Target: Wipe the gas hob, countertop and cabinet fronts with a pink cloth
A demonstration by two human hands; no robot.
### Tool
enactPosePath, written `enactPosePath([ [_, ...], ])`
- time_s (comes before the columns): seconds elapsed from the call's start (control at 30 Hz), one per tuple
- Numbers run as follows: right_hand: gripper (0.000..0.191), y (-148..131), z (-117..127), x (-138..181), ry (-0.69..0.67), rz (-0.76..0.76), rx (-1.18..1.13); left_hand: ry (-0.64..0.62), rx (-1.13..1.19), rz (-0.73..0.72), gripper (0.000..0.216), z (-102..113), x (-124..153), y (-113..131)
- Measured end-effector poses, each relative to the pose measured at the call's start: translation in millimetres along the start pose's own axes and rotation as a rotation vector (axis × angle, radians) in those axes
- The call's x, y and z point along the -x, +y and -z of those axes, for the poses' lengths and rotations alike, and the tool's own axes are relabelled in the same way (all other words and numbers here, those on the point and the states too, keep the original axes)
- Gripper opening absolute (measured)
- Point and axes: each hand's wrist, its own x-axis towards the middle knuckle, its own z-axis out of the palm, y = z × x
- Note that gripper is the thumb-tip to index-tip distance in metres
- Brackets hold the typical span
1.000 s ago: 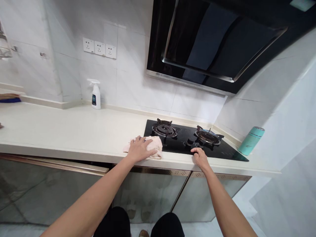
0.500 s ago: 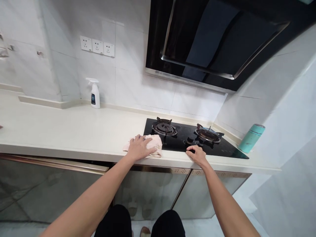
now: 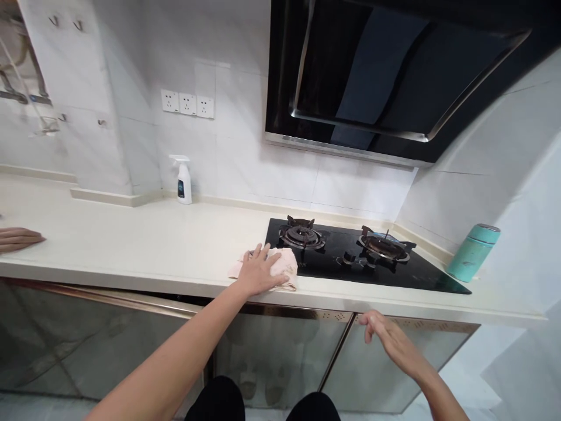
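My left hand (image 3: 258, 273) lies flat with fingers spread on a pale pink cloth (image 3: 284, 266), pressing it on the counter. The cloth is bunched against the left front corner of the black glass gas hob (image 3: 324, 266). My right hand (image 3: 388, 339) hangs in the air just below the counter's front edge, before the cabinet doors. Its fingers are loosely curled, and nothing shows in them.
Another person's hand (image 3: 20, 240) rests on the counter (image 3: 131, 245) at the far left. A white spray bottle (image 3: 184, 184) stands by the wall. A turquoise flask (image 3: 473, 254) is right of the hob. Overhead hangs a black range hood (image 3: 372, 76). One cabinet door (image 3: 109, 339) is slightly ajar.
My right hand has left the hob's front edge, moving down and right. My left hand stays on the cloth. The view has shifted left, and more of the other person's hand shows.
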Motion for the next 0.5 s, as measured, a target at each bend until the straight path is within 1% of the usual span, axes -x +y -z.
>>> enactPosePath([
  [0.03, 0.057, 7, 2, 4, 0.053, 0.004, 0.062, -0.027, 0.004, -0.007, 0.077, 2, -1, 1],
  [0.1, 0.056, 18, 4, -5, 0.248, 0.043, 0.176, -0.042, -0.009, -0.011, 0.067, 6, -3, 3],
  [0.17, 0.059, 26, 2, -29, 0.411, 0.088, 0.282, 0.002, -0.028, -0.007, 0.053, 7, -4, 10],
  [0.23, 0.061, 32, -4, -58, 0.469, 0.074, 0.416, 0.038, 0.0, -0.024, 0.045, 3, -4, 26],
  [0.3, 0.062, 41, -13, -80, 0.452, 0.015, 0.543, 0.027, 0.087, -0.104, 0.042, -9, -5, 55],
  [0.33, 0.061, 47, -17, -87, 0.433, -0.006, 0.585, 0.007, 0.137, -0.172, 0.042, -18, -6, 76],
  [0.4, 0.058, 62, -20, -90, 0.385, 0.001, 0.61, 0.013, 0.216, -0.349, 0.044, -37, -10, 124],
  [0.43, 0.059, 70, -19, -89, 0.358, 0.022, 0.597, 0.01, 0.217, -0.442, 0.047, -47, -12, 149],
  [0.47, 0.06, 77, -17, -86, 0.342, 0.038, 0.579, 0.014, 0.195, -0.496, 0.054, -55, -14, 172],
  [0.5, 0.062, 84, -13, -83, 0.337, 0.048, 0.569, 0.009, 0.168, -0.522, 0.067, -62, -16, 191],
])
